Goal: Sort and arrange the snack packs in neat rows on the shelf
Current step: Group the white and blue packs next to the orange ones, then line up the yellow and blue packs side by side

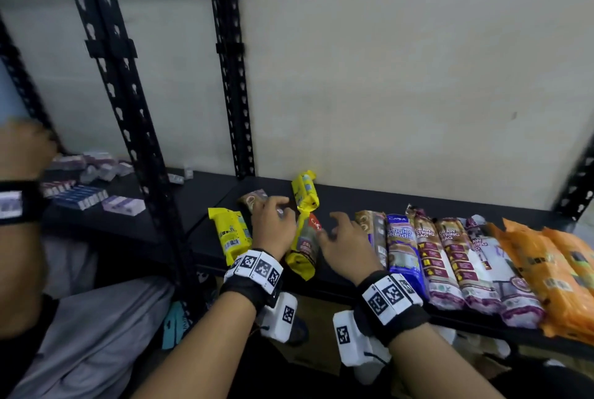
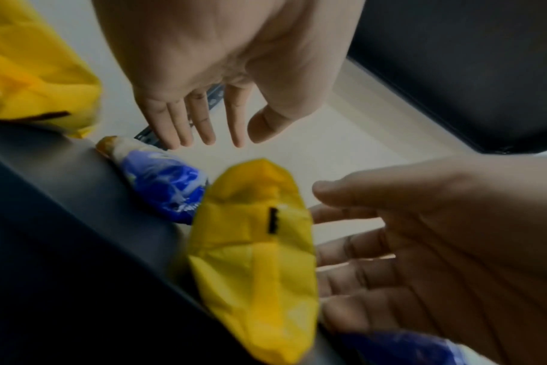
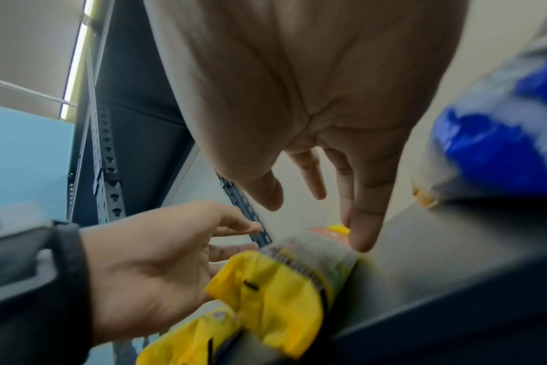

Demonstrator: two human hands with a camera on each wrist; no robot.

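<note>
On the black shelf [image 1: 353, 202] a yellow snack pack [image 1: 303, 249] lies between my two hands. My left hand [image 1: 276, 209] hovers at its left side with straight fingers, holding nothing. My right hand [image 1: 334, 225] hovers at its right side, also with nothing in it. The left wrist view shows my left hand [image 2: 222, 138] with its palm spread above the yellow pack [image 2: 253, 259]. In the right wrist view my right hand [image 3: 313, 210] reaches down beside the pack [image 3: 281, 284]. A second yellow pack [image 1: 229, 234] lies to the left, a third [image 1: 305, 192] behind. A brown pack [image 1: 254, 200] is partly hidden by my left hand.
To the right lies a row of a blue pack [image 1: 400, 244], maroon packs [image 1: 434, 254] and orange packs [image 1: 553, 270]. Black uprights [image 1: 229, 77] stand behind. Another person's arm [image 1: 19, 173] is at the far left, near purple boxes [image 1: 90, 199] on the neighbouring shelf.
</note>
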